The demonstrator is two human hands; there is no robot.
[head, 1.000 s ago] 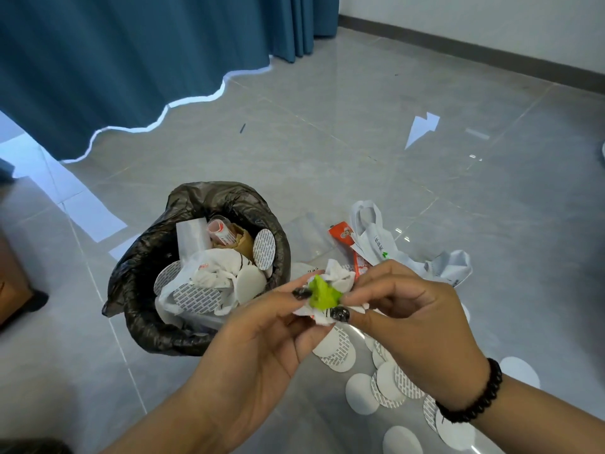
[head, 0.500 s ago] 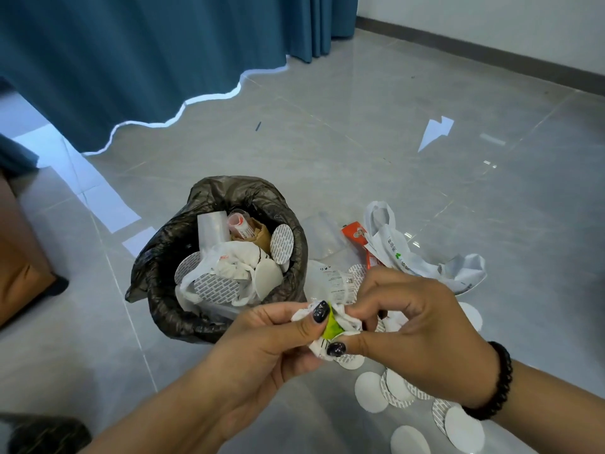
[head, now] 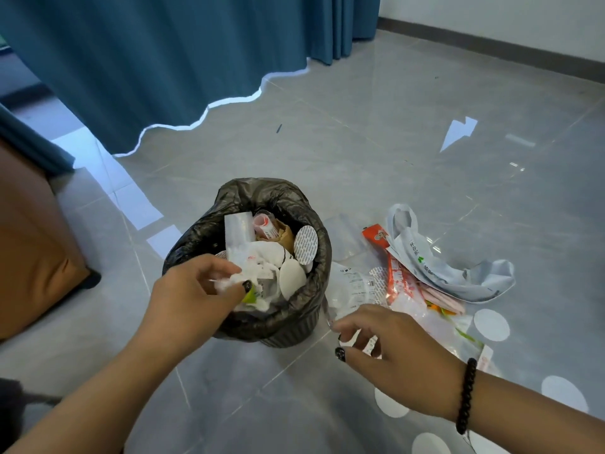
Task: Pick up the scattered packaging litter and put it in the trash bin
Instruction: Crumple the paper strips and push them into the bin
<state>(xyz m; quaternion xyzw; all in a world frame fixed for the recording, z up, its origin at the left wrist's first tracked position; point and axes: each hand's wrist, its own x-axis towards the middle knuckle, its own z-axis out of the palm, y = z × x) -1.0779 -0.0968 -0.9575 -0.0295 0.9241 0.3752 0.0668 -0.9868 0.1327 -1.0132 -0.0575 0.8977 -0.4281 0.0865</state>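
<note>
A small bin lined with a black bag (head: pixel 314 303) stands on the floor, full of white wrappers and foil discs. My left hand (head: pixel 193 296) is over its near rim and pinches a crumpled white and green wad (head: pixel 244 286) above the rubbish. My right hand (head: pixel 389 345) hovers low to the right of the bin with fingers loosely curled, holding nothing. Beyond it lies litter: a clear plastic bag (head: pixel 353 290), an orange-red wrapper (head: pixel 397 276), a white carrier bag (head: pixel 451 273) and several white discs (head: pixel 491 324).
A blue curtain (head: pixel 183 63) hangs at the back left. A brown cushion or seat (head: pixel 29 244) sits at the left edge. The grey tiled floor (head: pixel 376 132) runs to a wall with a dark skirting at the back right.
My hands have parted. The left hand carried the white and green wad leftwards over the bin; the right hand let go and dropped to the right, near the litter.
</note>
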